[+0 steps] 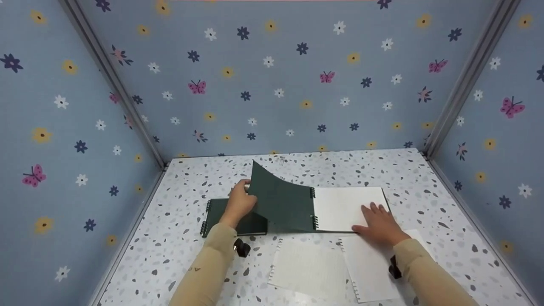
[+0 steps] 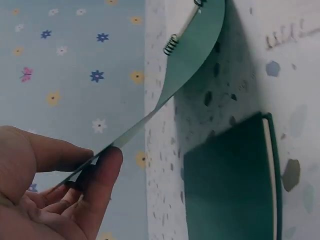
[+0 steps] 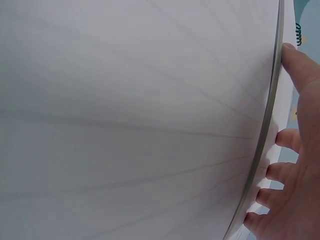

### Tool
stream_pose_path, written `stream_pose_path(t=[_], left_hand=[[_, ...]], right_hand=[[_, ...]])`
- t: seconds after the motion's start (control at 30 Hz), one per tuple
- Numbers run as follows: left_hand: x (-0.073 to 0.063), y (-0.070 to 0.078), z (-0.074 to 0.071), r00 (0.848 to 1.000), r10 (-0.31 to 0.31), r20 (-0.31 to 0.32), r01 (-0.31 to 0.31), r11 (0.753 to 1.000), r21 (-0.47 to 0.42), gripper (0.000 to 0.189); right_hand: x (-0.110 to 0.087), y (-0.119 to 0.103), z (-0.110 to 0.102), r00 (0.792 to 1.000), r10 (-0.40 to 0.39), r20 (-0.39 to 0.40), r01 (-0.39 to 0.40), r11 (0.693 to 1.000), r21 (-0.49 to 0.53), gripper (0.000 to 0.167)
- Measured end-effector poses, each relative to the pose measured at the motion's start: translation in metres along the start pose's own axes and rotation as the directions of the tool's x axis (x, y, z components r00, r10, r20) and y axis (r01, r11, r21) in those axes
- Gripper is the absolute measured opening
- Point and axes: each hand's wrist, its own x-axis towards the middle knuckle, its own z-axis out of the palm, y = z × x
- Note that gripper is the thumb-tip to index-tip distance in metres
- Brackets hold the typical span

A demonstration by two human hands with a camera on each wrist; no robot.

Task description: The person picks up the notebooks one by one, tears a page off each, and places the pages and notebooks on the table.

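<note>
A spiral notebook lies open, its white page (image 1: 340, 208) to the right of the dark green coil and its green cover (image 1: 282, 202) lifted to the left. My left hand (image 1: 241, 202) pinches the outer edge of that cover between thumb and fingers, bending it upward; the left wrist view shows the cover (image 2: 187, 67) curving away from the thumb. My right hand (image 1: 378, 223) rests with spread fingers on the white page near its lower right corner. Under my left hand lies a second, closed green notebook (image 1: 219, 212), partly hidden by the arm.
Two loose white sheets with torn spiral-hole edges, a left sheet (image 1: 308, 267) and a right sheet (image 1: 369, 272), lie on the speckled table (image 1: 170, 238) in front of the notebook. The right forearm overlaps one sheet. Flower-patterned walls (image 1: 272, 85) enclose the table's back and sides.
</note>
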Motion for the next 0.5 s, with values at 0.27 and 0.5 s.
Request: stream_pose_path(t=[0.27,0.5], left_hand=[[-0.009,0.034,0.021,0.967,0.252,0.047,-0.217,0.903,-0.371,0.062],[-0.02,0.043,0.061,0.903,0.416,0.105,-0.344,0.848,-0.402,0.068]], right_hand=[[0.004,0.01,-0.016,1.0,-0.001,0.014,-0.001,0.989,0.147,0.081],[0.003,-0.001,-0.04,0.995,0.038,-0.09,-0.004,0.937,0.349,0.071]])
